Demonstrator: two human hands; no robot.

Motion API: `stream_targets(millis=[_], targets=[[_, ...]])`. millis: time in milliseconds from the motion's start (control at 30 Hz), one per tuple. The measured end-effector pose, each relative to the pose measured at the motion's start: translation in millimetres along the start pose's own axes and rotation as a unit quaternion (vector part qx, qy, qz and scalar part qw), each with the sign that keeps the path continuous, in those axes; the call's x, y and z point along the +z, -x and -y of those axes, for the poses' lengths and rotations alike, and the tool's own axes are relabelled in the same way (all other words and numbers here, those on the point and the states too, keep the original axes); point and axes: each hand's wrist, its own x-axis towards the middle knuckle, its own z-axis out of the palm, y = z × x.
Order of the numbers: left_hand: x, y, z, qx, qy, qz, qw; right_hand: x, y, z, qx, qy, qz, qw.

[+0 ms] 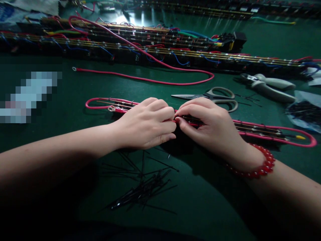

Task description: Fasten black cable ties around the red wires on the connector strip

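Note:
A long black strip (260, 129) with metal rods lies crosswise in front of me. A red cable (276, 126) runs along it, looping past both ends, with a ring terminal (111, 108) near the left end. Black cable ties fasten the cable in several places. My left hand (150, 124) is closed over the middle of the strip, fingers curled round it. Close beside it, my right hand (208, 122) pinches with thumb and forefinger at the strip. Whatever small thing sits between those fingertips is hidden. A red bead bracelet (263, 164) circles my right wrist.
Loose black cable ties (142, 190) lie nearest me. Scissors (210, 97) and cutting pliers (271, 85) rest beyond the strip, near a bag of cable ties (306, 112). Another red cable (150, 80) curves behind. Long wired assemblies (155, 52) stretch across the green table (271, 36).

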Motion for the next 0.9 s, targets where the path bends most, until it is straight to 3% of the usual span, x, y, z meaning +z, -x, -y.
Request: stream_targets(millis=[900], targets=[[2.0,1.3,1.8,0.022,-0.049,0.009,0.999,3.4,1.0,-2.2,-0.036,0.025,-0.010,0.999]])
